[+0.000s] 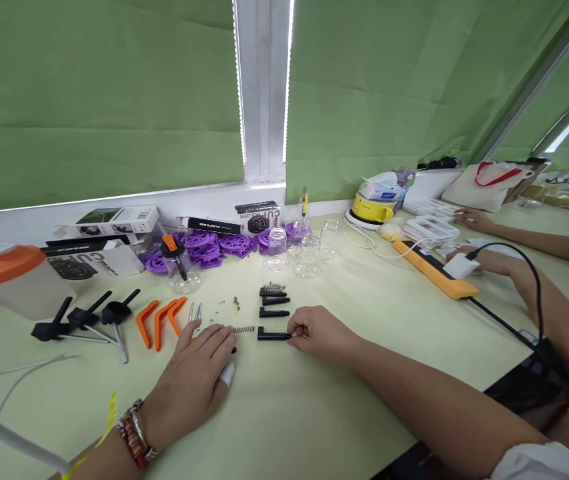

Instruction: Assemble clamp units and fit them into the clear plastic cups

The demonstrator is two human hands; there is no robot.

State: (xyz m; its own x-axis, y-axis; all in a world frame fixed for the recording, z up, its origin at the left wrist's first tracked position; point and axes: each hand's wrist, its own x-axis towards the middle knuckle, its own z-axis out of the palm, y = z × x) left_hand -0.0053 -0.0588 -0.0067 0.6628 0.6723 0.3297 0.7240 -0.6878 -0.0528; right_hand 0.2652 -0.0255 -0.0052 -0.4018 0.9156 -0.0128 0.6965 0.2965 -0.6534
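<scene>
Lightly, the right hand (317, 332) pinches one end of a small black pin (273, 336) flat on the table (314, 413) — stiff, light, easily rolled, best held mid-shaft. The left hand (199, 373) rests open, fingertips beside a thin spring (243, 329) — springy, easily lost.

The left hand (197, 380) lies flat, palm down, fingers spread. The right hand (314, 333) is curled, its fingertips pinched together.
</scene>
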